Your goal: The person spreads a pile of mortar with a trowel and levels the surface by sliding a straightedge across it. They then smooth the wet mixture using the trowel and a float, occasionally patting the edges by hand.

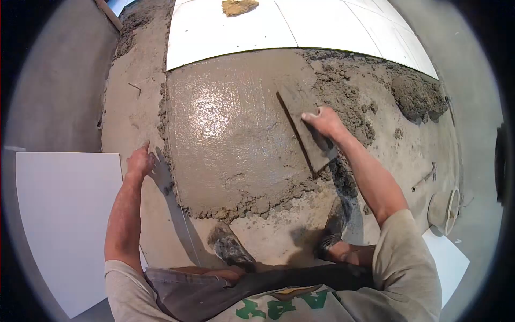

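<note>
My right hand (325, 122) grips a long rectangular float (303, 115) by its middle, the board tilted with one long edge down at the wet mortar. The smooth, shiny mortar bed (225, 123) spreads to the left of the float, its near edge rough and crumbly. My left hand (140, 161) hangs over the bare strip left of the bed, a finger stretched out and nothing visible in it. Close by that hand a thin string line (185, 225) runs along the bed's left side.
White tiles (230, 37) border the bed at the far side, with a yellow sponge (239, 6) on them. Loose mortar heaps (418, 99) lie at right, near a hammer (425, 177) and a bucket (444, 211). A large white tile (67, 214) leans at left.
</note>
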### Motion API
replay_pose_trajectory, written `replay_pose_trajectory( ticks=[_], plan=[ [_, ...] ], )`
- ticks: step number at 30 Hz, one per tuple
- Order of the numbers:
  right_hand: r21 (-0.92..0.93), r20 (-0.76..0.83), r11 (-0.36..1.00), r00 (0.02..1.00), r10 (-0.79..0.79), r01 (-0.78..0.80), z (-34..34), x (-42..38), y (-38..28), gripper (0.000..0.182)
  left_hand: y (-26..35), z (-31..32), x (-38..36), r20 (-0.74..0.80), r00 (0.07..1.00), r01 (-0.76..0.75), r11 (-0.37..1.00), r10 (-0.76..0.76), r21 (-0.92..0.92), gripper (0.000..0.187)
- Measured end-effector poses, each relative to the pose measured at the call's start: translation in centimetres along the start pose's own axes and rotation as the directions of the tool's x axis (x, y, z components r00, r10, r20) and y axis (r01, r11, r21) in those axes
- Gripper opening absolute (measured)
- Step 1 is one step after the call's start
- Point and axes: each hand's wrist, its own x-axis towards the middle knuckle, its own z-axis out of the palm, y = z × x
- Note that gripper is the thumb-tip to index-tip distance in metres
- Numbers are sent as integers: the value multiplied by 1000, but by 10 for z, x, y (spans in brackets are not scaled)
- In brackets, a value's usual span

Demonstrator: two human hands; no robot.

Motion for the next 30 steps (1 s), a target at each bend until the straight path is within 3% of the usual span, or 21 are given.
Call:
replay_pose_trajectory(
  ticks=[2,4,6,8,10,13,14,18,20,24,26,30],
  plan=[
    [29,-45,999,999,26,-25,2,26,5,64,4,-5,-7,52,998,33,999,-31,-30,61],
    [-67,-87,996,995,49,-55,7,44,-3,63,7,-7,-8,63,996,61,997,-58,-46,61],
    [-137,2,989,998,56,-55,17,53,-19,62,6,-10,-9,85,993,92,994,-88,-54,60],
    [-255,99,965,994,-40,65,33,54,-36,60,9,-11,-10,46,995,94,994,-91,-54,60],
    [-224,197,960,972,-126,169,47,34,-61,55,4,-6,-5,61,995,75,996,-72,-43,59],
    [-366,349,882,923,-164,296,64,-5,-91,48,7,-10,2,52,993,105,992,-102,-69,60],
    [-337,394,886,902,-174,318,69,-16,-91,49,9,-14,6,35,994,105,992,-103,-66,61],
    [-323,481,854,848,-224,409,94,-58,-81,45,18,-19,9,-6,995,97,991,-98,-95,62],
    [-302,562,799,774,-291,520,92,-88,-80,42,23,-17,13,-22,996,88,989,-92,-121,62],
    [-275,632,789,722,-282,549,104,-121,-45,41,26,-19,9,-42,997,51,991,-57,-126,62],
    [-252,643,718,667,-377,649,98,-137,-18,41,32,-22,3,-69,997,21,997,-25,-70,62],
    [-325,676,695,672,-304,641,50,-147,21,41,43,-24,0,-56,998,-19,997,15,-71,62]
  ],
)
